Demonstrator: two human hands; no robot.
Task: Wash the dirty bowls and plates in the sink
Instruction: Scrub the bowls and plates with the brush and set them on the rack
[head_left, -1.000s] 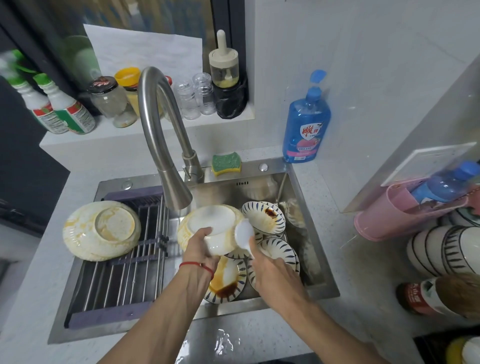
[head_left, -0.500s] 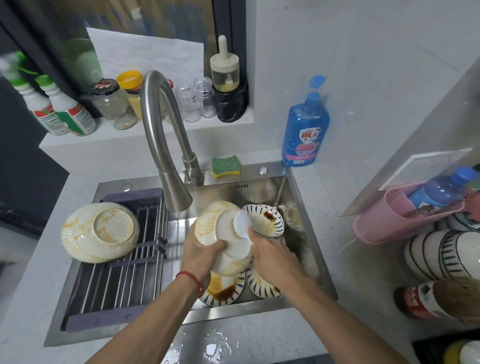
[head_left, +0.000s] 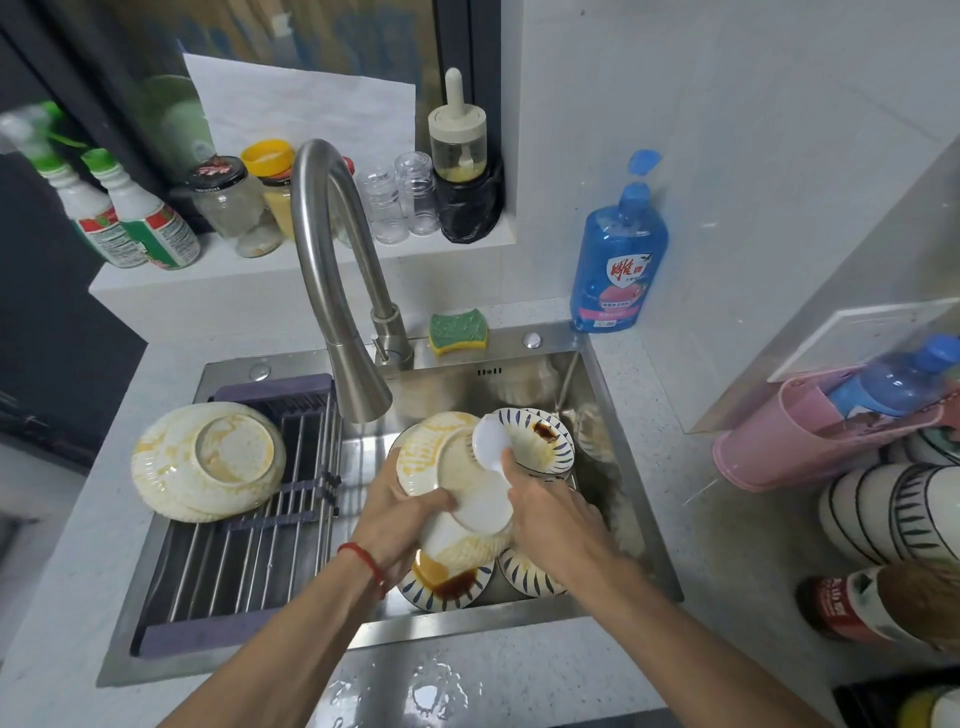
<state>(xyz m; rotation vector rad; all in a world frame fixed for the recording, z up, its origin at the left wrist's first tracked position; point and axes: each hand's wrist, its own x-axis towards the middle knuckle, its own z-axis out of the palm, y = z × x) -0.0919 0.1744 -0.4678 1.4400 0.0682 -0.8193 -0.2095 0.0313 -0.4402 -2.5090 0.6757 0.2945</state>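
Bowl (head_left: 457, 483), yellow-stained, tilts above the sink (head_left: 613, 395), left hand (head_left: 395, 525) gripping its seven-o'clock edge, right hand (head_left: 550, 514) clasping a white scrubber (head_left: 491, 441).

The faucet (head_left: 332, 270) is arching over the sink (head_left: 623, 467), its spout hanging just above and left of the stained bowl (head_left: 457, 483) that both hands are holding, the left hand (head_left: 395, 525) and right hand (head_left: 550, 519) filling the middle of the basin. Patterned bowls (head_left: 540, 441) are crowding the basin floor beneath and behind them. The drying rack (head_left: 249, 551) is spanning the left half, an upturned bowl (head_left: 208, 462) occupying its far end while its near bars are lying open. On the right, the counter (head_left: 727, 545) is staying passable up to a pink cup (head_left: 789, 436) and stacked bowls (head_left: 893, 514)
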